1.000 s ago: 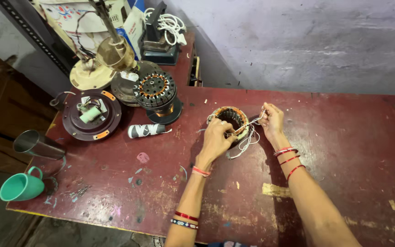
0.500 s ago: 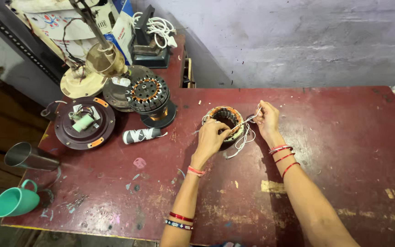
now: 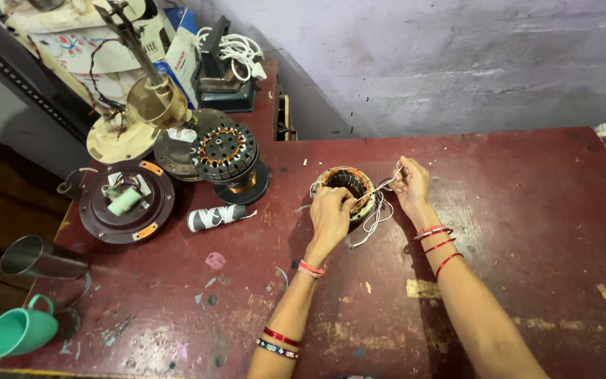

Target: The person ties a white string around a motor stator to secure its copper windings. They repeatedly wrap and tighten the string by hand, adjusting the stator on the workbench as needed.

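Note:
A round motor stator [image 3: 346,184] with copper windings lies on the dark red table [image 3: 527,231]. My left hand [image 3: 331,214] rests on its near rim, fingers curled against the windings. My right hand [image 3: 409,184] is just right of the stator and pinches a thin white wire [image 3: 380,188] that runs from the stator. More white wire loops [image 3: 372,219] hang on the table between my two hands. Both wrists wear red bangles.
Left of the stator stand a second stator on a black base [image 3: 227,156], a rolled black-and-white paper [image 3: 216,217], a dark round fan cover [image 3: 127,200] and brass fan parts [image 3: 150,105]. A steel cup [image 3: 38,258] and a teal mug [image 3: 20,331] sit at the left corner.
The view has shifted a little, so the stator and my hands sit slightly lower in the frame. Both hands stay on the stator and the wire with little visible movement.

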